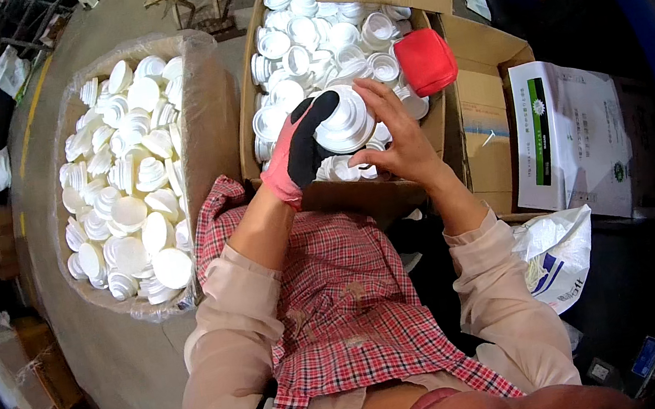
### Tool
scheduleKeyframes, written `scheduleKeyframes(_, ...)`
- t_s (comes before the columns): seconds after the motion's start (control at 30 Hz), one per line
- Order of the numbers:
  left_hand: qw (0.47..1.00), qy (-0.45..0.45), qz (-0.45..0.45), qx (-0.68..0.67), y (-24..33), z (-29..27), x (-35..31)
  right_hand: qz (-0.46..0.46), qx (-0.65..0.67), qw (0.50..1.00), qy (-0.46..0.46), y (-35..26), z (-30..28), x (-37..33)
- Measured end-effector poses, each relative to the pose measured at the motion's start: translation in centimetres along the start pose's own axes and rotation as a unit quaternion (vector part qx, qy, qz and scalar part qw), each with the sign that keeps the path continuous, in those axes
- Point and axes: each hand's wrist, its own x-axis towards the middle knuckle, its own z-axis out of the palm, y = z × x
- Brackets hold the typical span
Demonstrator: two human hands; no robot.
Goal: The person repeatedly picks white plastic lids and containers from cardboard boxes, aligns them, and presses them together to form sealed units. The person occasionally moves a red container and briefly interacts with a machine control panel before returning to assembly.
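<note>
My left hand [299, 148], in a red glove with black fingers, grips a white stepped round plastic cap [345, 122] by its left side. My bare right hand [403, 132] curves round the cap's right side, fingertips at its upper rim and thumb by its lower edge. Both hands are above the near part of an open cardboard box [246, 116] full of similar white caps [305, 34]. To its left, another carton [208, 113], lined with clear plastic, is heaped with white stepped caps [128, 212].
A red pouch [425, 62] rests at the first box's right edge. Further right are an opened carton [483, 113] and a white printed box [571, 141]. A white plastic bag [559, 253] lies below them. A wooden stool [198, 10] stands behind on the grey floor.
</note>
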Motion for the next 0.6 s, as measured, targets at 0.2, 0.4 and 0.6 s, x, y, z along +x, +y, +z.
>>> scheduleKeyframes(0.2,0.999,-0.016,0.013,0.037,0.4,0.5,-1.1,-0.009,-0.016,1.0,0.023,-0.6,0.7,-0.1)
scheduleKeyframes(0.4,0.989,0.04,0.084,0.118,-1.4,-0.2,-1.1,0.01,0.053,0.998,0.019,-1.1,1.3,0.4)
scheduleKeyframes(0.6,0.971,0.071,0.222,0.06,-1.2,-6.9,-0.7,0.11,0.299,0.948,-0.017,1.1,4.1,1.5)
